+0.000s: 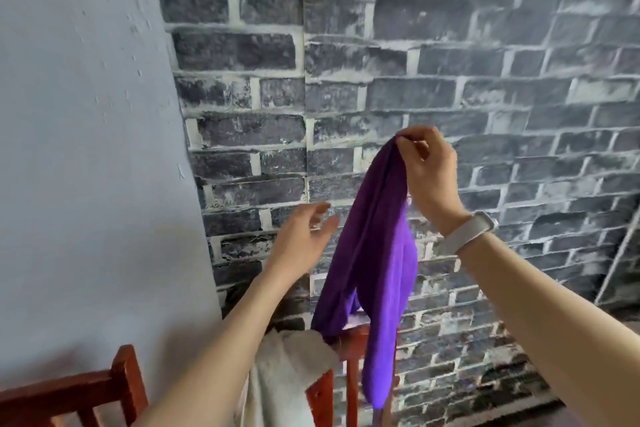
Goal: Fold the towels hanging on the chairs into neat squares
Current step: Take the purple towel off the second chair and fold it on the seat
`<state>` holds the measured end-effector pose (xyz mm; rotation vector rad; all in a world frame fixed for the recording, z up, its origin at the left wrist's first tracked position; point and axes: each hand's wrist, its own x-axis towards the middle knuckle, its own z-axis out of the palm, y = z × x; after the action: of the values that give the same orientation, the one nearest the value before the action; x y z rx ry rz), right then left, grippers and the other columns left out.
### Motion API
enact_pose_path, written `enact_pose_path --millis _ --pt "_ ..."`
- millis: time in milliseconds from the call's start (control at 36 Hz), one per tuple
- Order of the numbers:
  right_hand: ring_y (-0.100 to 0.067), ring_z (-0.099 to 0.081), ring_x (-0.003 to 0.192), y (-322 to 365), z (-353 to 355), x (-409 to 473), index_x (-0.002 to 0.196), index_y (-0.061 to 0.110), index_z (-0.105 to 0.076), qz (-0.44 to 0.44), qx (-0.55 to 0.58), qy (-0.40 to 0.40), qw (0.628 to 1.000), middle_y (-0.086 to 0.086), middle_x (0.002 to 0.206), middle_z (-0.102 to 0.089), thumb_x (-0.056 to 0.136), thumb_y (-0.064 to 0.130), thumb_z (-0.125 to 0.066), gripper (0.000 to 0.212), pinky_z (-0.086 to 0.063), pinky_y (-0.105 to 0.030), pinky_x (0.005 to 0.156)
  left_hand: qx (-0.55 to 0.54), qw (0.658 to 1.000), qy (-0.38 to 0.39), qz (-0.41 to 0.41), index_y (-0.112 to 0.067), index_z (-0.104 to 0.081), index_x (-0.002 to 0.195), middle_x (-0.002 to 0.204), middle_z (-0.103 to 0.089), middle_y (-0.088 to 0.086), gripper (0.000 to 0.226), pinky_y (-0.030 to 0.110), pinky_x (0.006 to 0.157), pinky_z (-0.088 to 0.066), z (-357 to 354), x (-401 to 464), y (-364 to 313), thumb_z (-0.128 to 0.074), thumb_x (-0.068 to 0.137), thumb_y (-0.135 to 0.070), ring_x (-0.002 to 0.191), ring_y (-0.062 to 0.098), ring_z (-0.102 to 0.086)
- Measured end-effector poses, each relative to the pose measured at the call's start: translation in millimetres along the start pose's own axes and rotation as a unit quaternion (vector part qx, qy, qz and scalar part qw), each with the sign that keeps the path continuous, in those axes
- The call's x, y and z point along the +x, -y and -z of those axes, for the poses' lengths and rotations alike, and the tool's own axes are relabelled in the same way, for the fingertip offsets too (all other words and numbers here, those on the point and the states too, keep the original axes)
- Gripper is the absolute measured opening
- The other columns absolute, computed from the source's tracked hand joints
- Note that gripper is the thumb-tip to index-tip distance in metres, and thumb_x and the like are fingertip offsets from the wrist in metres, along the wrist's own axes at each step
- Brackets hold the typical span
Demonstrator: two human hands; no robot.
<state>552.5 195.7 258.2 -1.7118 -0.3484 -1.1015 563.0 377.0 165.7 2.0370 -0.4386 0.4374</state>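
The right hand [427, 173] pinches the top of a purple towel [375, 253] between thumb and fingertips, its grip clenched on the cloth. The left hand [304, 236] is released, fingers spread, just beside the towel without touching it. Two towels show: the purple one hanging from the grip, and a white towel [287, 367] draped over a red chair [349, 347]. A second chair [86, 392] stands left.
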Motion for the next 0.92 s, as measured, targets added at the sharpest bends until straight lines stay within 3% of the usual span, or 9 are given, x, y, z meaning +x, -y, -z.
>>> enact_pose_path --millis 167,306,389,500,556,639,694,806,917 --pt "0.005 -0.052 0.062 23.3 28.9 -2.5 0.080 0.015 -0.060 0.005 0.002 0.122 0.993 0.009 0.070 -0.059 0.083 0.007 -0.064 0.009 -0.043 -0.011 0.063 -0.066 0.995 0.027 -0.073 -0.023 -0.041 0.136 0.122 -0.050 -0.017 0.062 0.016 0.087 -0.043 -9.7 2.3 -65.4 -0.066 0.081 -0.037 0.104 -0.003 -0.052" --pt "0.009 -0.054 0.061 11.4 49.1 -26.4 0.077 0.016 -0.059 -0.002 -0.005 0.090 0.996 0.011 0.069 -0.058 0.081 0.002 -0.064 0.016 -0.041 -0.007 0.062 -0.054 0.996 0.018 -0.071 -0.011 -0.071 0.088 0.081 -0.070 0.007 0.009 0.022 0.062 -0.042 -31.0 0.6 -74.4 -0.066 0.084 -0.016 0.062 0.004 -0.056" --pt "0.010 -0.053 0.058 -1.6 64.5 -42.5 0.078 0.011 -0.057 -0.041 -0.016 0.110 0.993 0.010 0.067 -0.057 0.082 -0.004 -0.060 0.016 -0.040 -0.005 0.060 -0.034 0.996 -0.010 -0.076 -0.010 -0.073 0.086 0.076 -0.068 0.009 0.010 0.019 0.060 -0.037 -35.2 3.7 -72.2 -0.066 0.083 -0.015 0.059 0.002 -0.049" --pt "-0.003 -0.054 0.060 -18.8 87.3 -63.1 0.077 0.011 -0.059 -0.160 0.065 0.223 0.960 0.002 0.065 -0.057 0.083 -0.007 -0.057 0.020 -0.047 -0.017 0.061 0.035 0.995 -0.011 -0.095 -0.016 -0.072 0.099 0.078 -0.058 -0.005 0.019 0.019 0.062 -0.037 -31.2 13.1 -85.1 -0.068 0.082 -0.023 0.069 0.011 -0.053" --pt "-0.014 -0.060 0.067 -23.7 98.3 -68.1 0.084 0.006 -0.063 -0.214 0.141 0.277 0.926 -0.004 0.072 -0.064 0.082 0.006 -0.062 0.001 -0.052 -0.025 0.067 0.043 0.992 -0.010 -0.122 -0.018 -0.072 0.100 0.084 -0.071 -0.003 0.019 0.028 0.062 -0.049 -28.3 15.3 -95.3 -0.067 0.082 -0.025 0.069 0.017 -0.063" --pt "-0.016 -0.063 0.074 -31.3 105.1 -71.9 0.095 0.007 -0.067 -0.271 0.206 0.216 0.915 -0.004 0.082 -0.068 0.078 0.029 -0.061 0.028 -0.053 -0.026 0.072 -0.020 0.991 0.004 -0.135 -0.020 -0.070 0.102 0.085 -0.072 -0.008 0.018 0.018 0.054 -0.052 -23.0 15.1 -102.9 -0.066 0.084 -0.018 0.059 0.001 -0.064" --pt "-0.015 -0.061 0.079 -38.4 101.5 -78.0 0.107 0.005 -0.063 -0.287 0.144 0.167 0.932 -0.005 0.091 -0.067 0.086 0.022 -0.057 0.028 -0.051 -0.026 0.073 -0.058 0.988 0.031 -0.137 -0.027 -0.069 0.097 0.082 -0.068 -0.017 0.022 0.012 0.057 -0.051 -18.1 14.0 -100.1 -0.064 0.084 -0.010 0.061 -0.006 -0.062" --pt "-0.022 -0.056 0.102 -57.2 86.6 -101.5 0.133 0.015 -0.042 -0.359 0.007 0.258 0.897 -0.011 0.124 -0.054 0.090 0.015 -0.057 0.046 -0.050 -0.032 0.080 -0.183 0.977 0.092 -0.056 -0.026 -0.070 0.082 0.081 -0.070 -0.014 0.035 0.016 0.066 -0.054 -8.8 4.7 -87.3 -0.054 0.086 0.005 0.075 0.003 -0.067" --pt "-0.013 -0.056 0.093 -70.0 66.5 -129.5 0.123 0.013 -0.047 -0.392 -0.014 0.365 0.844 -0.012 0.115 -0.058 0.088 0.014 -0.060 0.037 -0.047 -0.019 0.068 -0.290 0.951 0.099 0.045 -0.019 -0.074 0.079 0.074 -0.072 -0.001 0.024 0.014 0.053 -0.047 1.4 -5.3 -79.0 -0.052 0.087 -0.014 0.064 0.009 -0.063"
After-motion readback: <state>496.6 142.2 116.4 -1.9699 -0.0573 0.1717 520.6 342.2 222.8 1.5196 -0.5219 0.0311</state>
